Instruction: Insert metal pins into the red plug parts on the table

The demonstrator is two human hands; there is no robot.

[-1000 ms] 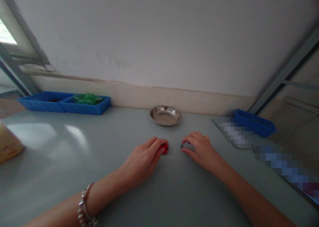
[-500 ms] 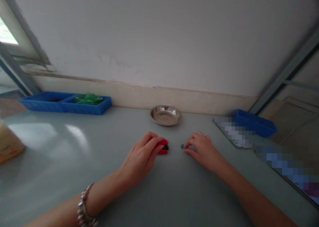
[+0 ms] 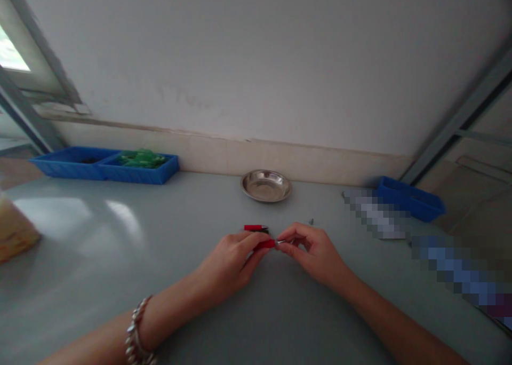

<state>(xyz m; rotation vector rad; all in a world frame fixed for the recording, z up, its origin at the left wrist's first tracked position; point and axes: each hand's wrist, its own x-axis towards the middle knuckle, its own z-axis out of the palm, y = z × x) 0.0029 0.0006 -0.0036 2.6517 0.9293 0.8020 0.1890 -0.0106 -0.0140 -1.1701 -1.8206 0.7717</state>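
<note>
Between the thumb and fingers of my left hand (image 3: 240, 253) is a short red pen barrel (image 3: 265, 244), lying level and pointing right. At its right end my right hand (image 3: 312, 247) pinches a small silvery pen tip (image 3: 279, 242), which appears to touch the barrel. Just behind my left fingers another red pen barrel (image 3: 253, 228) with a grey tip lies on the table. Beside it is a black piece (image 3: 264, 231), partly hidden by my fingers. A tiny grey cone-like part (image 3: 311, 222) sits on the table behind my right hand.
A shallow steel dish (image 3: 266, 186) stands by the wall. On the left is a blue two-compartment tray (image 3: 132, 176) with green pieces (image 3: 142, 158); a blue bin (image 3: 412, 199) stands at right near two blurred flat items. A yellowish object (image 3: 16, 231) is at the left edge.
My right hand has moved left to meet the red barrel. My left hand now holds one red barrel nearer me, apart from the other red and black pieces behind.
</note>
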